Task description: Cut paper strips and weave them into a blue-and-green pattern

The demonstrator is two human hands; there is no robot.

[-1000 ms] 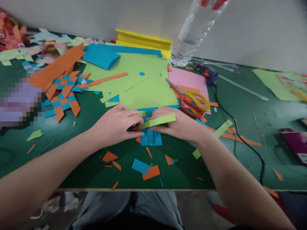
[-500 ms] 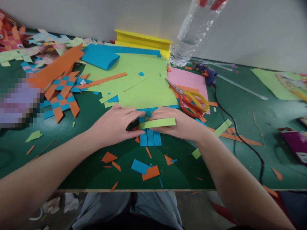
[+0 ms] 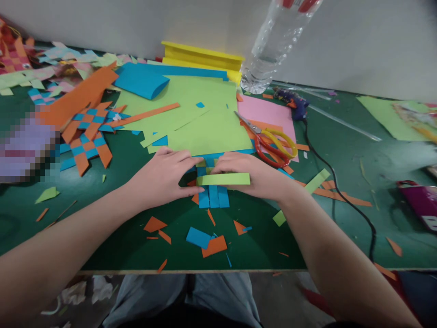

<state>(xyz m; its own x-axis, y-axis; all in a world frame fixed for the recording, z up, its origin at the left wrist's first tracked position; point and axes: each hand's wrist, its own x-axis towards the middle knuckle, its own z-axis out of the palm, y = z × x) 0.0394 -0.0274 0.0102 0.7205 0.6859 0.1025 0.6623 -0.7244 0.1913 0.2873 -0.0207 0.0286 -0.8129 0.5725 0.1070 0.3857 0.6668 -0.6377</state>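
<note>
Several blue paper strips (image 3: pixel 213 197) lie side by side on the table between my hands. Across them runs a light green paper strip (image 3: pixel 225 179), its right end standing out in front of my right hand. My left hand (image 3: pixel 167 175) has its thumb at the green strip's left end and its index finger by the upper left edge of the blue strips. Bent over the blue strips, my right hand (image 3: pixel 247 171) has its fingers closed there, with the fingertips partly hidden behind the green strip. Orange paper (image 3: pixel 195 199) peeks out beside the left thumb.
Scissors (image 3: pixel 268 139) lie beyond my right hand, near a glue gun (image 3: pixel 297 107) with a black cord. A water bottle (image 3: pixel 264 59) stands behind green sheets (image 3: pixel 205 123). Woven orange-blue pieces (image 3: pixel 90 141) are at left. Paper scraps (image 3: pixel 214 246) lie near the front edge.
The green strip has tilted to nearly level, and its right part has dropped slightly. My left thumb has shifted a little left; the right fingertips have moved slightly behind the strip.
</note>
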